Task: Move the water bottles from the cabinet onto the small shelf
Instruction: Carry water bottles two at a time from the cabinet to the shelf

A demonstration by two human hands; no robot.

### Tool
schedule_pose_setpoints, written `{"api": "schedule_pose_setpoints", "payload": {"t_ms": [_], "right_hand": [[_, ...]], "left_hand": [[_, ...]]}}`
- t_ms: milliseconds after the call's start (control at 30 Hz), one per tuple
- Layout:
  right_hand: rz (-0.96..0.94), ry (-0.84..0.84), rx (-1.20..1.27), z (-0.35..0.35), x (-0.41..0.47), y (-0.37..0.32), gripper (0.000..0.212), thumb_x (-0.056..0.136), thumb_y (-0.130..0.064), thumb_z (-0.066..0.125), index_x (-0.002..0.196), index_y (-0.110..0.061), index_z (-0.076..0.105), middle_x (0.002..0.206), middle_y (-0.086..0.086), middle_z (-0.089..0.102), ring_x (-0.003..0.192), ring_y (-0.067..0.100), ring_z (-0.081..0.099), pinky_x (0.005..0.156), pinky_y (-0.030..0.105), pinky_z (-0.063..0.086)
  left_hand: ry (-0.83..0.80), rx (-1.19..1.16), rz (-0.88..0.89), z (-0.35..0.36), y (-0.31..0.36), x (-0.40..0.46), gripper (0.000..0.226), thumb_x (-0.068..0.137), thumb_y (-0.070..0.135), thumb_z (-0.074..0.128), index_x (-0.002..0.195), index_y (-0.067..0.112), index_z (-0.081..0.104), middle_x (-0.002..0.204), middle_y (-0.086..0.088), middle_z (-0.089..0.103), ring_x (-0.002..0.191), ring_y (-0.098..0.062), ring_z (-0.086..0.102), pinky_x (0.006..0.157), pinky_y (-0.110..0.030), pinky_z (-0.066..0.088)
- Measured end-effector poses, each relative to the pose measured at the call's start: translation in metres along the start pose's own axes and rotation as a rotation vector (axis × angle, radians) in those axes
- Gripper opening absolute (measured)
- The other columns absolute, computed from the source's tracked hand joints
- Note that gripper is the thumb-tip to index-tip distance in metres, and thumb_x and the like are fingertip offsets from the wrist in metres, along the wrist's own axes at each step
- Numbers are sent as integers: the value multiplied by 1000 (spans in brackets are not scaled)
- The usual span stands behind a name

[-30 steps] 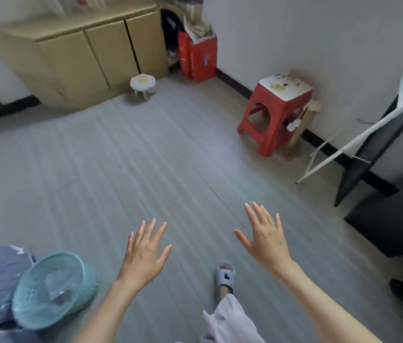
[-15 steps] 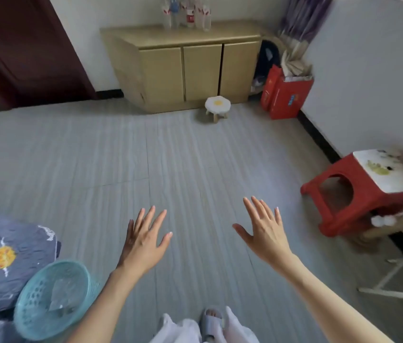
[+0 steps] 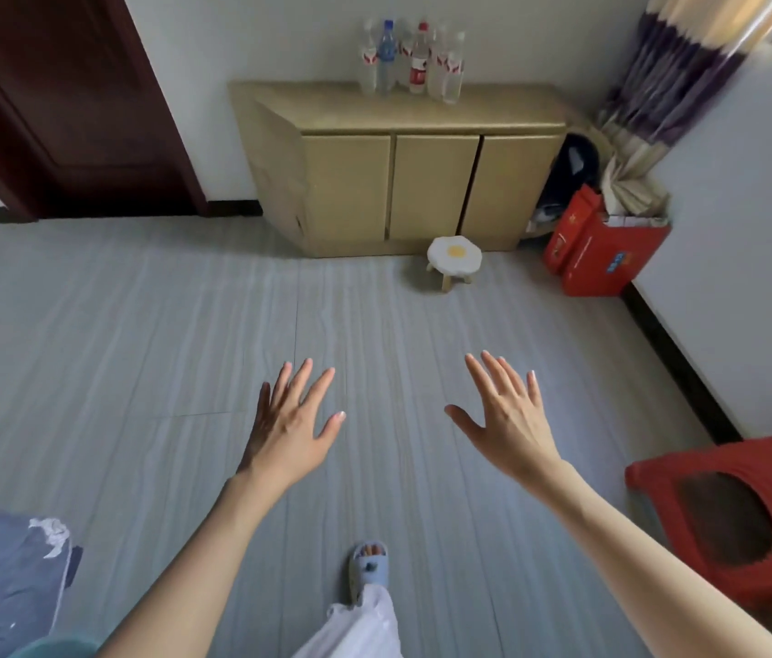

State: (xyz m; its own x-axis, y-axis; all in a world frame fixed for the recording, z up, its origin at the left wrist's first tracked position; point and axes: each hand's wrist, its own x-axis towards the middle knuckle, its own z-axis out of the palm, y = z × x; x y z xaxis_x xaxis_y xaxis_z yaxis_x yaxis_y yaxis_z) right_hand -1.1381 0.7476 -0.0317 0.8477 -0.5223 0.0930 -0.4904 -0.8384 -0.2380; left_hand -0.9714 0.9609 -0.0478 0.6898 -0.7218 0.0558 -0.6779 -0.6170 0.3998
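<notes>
Since the earlier frame the view had swung left and squared up on the cabinet (image 3: 422, 182), which now sat centred at the far wall rather than off to the far left. Both the left hand (image 3: 291, 427) and the right hand (image 3: 510, 422) were held out over the floor with fingers spread, holding nothing. The water bottles (image 3: 410, 59) stood clustered on top of the cabinet, well apart from the hands. This looked like the approach step; next, the person would need to walk closer and grip a bottle.
</notes>
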Motion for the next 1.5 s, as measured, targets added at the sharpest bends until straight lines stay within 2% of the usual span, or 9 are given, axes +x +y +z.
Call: {"api": "schedule_pose_setpoints", "payload": {"t_ms": [67,200,433,700,933,1100,1233,1367,1500], "right_hand": [[-6,20,-4,-7,51,1,70,87,-55,42,144,-20,20,151,7,26,140,25,18,114,48,5],[-8,50,-7,-14,140,5,71,87,-56,40,144,-20,19,151,7,25,140,25,18,113,47,3],[-20,12,-26,5,287,29,71,87,-57,40,144,-21,17,152,7,24,141,26,16,113,48,2],[-56,60,5,6,487,70,68,87,-53,44,142,-17,27,148,10,32,138,28,24,112,51,10],[-90,67,9,-3,637,87,69,85,-54,42,141,-16,28,148,11,32,138,30,25,112,51,12],[-62,30,-3,18,722,99,77,80,-63,23,141,-17,29,147,10,34,137,29,28,111,51,14],[-21,36,-7,35,804,111,77,78,-63,22,142,-19,27,148,9,32,137,29,27,111,51,13],[58,84,0,30,888,122,79,77,-63,20,142,-19,27,148,9,32,137,29,26,112,51,12],[153,121,15,24,956,137,75,79,-61,24,141,-20,28,148,9,32,138,27,25,112,49,12]], "left_hand": [[27,6,24,-12,-5,55,77,74,61,14,141,25,24,153,-4,15,142,-24,4,113,-46,7],[36,15,44,-26,-16,148,76,75,61,14,141,26,22,154,-3,13,142,-22,1,113,-45,5],[-6,12,56,-12,-37,285,74,76,60,15,142,26,22,154,-4,13,142,-22,0,113,-45,6],[35,10,29,-23,-43,483,78,74,62,10,143,27,16,154,-3,6,141,-21,-5,113,-43,1],[80,-12,66,-30,-39,630,71,79,59,16,142,26,21,154,-4,11,142,-23,1,113,-46,8],[19,-27,43,-13,-65,711,72,78,60,18,141,26,24,153,-6,14,141,-25,4,113,-50,13],[-10,-18,54,-10,-93,801,74,76,61,17,141,26,24,153,-6,14,141,-27,4,112,-49,13],[-21,-16,96,-23,-110,906,77,73,62,15,141,27,23,154,-4,11,142,-24,0,113,-46,6],[-7,-7,162,-31,-110,1001,76,74,61,15,140,26,27,153,-5,16,141,-24,5,113,-44,5]]}}
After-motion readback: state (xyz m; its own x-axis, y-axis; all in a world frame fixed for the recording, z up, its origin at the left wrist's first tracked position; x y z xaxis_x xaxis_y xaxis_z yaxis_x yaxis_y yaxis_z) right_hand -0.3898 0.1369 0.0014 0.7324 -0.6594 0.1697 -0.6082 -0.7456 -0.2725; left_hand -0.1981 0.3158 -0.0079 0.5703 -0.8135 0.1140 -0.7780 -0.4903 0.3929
